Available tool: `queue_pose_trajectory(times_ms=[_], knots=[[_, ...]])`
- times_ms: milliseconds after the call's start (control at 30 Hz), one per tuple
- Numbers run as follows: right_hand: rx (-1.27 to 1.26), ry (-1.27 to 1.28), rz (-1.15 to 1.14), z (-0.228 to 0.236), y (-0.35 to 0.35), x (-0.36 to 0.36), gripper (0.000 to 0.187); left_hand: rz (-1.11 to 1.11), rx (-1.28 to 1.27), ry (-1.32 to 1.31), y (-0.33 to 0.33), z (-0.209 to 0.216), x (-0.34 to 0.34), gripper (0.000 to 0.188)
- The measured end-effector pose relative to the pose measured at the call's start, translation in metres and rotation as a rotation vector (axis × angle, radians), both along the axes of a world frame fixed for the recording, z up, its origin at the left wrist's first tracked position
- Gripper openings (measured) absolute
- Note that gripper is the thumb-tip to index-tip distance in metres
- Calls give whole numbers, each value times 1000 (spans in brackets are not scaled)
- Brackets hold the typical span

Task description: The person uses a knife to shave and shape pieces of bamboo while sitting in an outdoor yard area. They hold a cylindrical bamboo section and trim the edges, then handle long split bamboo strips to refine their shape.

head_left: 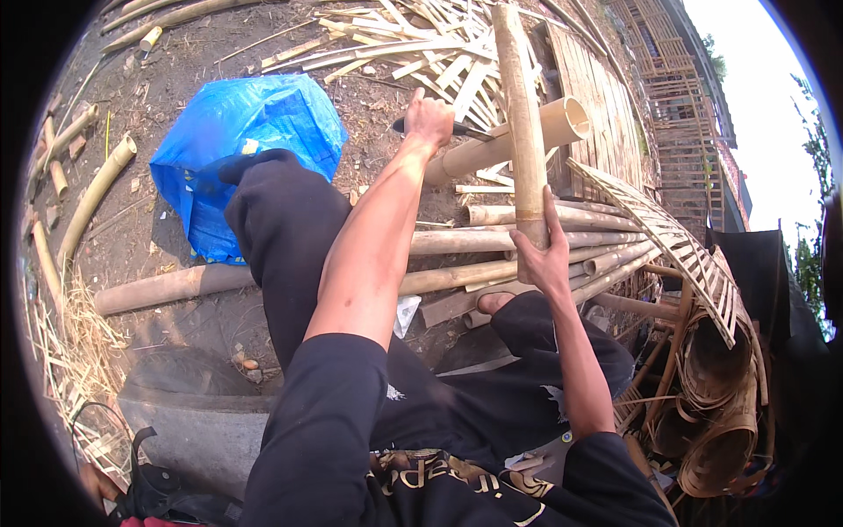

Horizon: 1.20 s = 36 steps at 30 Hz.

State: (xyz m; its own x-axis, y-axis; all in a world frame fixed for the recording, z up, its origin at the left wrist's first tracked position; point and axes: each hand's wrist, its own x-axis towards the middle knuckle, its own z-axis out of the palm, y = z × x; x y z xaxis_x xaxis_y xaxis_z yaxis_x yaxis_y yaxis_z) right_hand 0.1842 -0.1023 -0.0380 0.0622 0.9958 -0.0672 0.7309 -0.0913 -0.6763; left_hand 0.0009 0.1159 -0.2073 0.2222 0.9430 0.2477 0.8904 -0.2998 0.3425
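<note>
My left hand [428, 120] is closed around the dark handle of a knife [470, 132]. The narrow blade points right, toward a bamboo pole section [522, 114]; I cannot tell whether it touches. My right hand [544, 255] grips the near end of this pole section, with the thumb on its left side and the fingers on its right. The held piece points away from me and crosses over a thicker, hollow-ended bamboo piece [562, 123]. Beneath and nearer, several bamboo poles [457, 241] lie on the ground, below my right hand.
A blue tarp bundle [255, 114] sits at left beside my knee. Split bamboo strips [439, 44] are heaped at the far side. At right are a slatted bamboo panel [694, 246] and rolled woven cylinders [720, 439]. More bamboo pieces [97, 198] lie on the left.
</note>
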Motion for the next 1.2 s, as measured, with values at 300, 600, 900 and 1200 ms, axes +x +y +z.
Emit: queue_pose_trajectory(times_ms=[300, 600, 900, 1200], knots=[[-12, 39, 61, 6, -37, 25, 95, -16, -134, -12, 2, -7, 0, 18], [690, 132, -276, 124, -67, 64, 112, -192, -62, 84, -4, 6, 35, 21], [151, 67, -293, -41, 19, 104, 103, -7, 25, 59, 0, 18, -17, 15], [73, 573, -304, -21, 32, 135, 104, -140, -65, 214, 12, 17, 12, 21]])
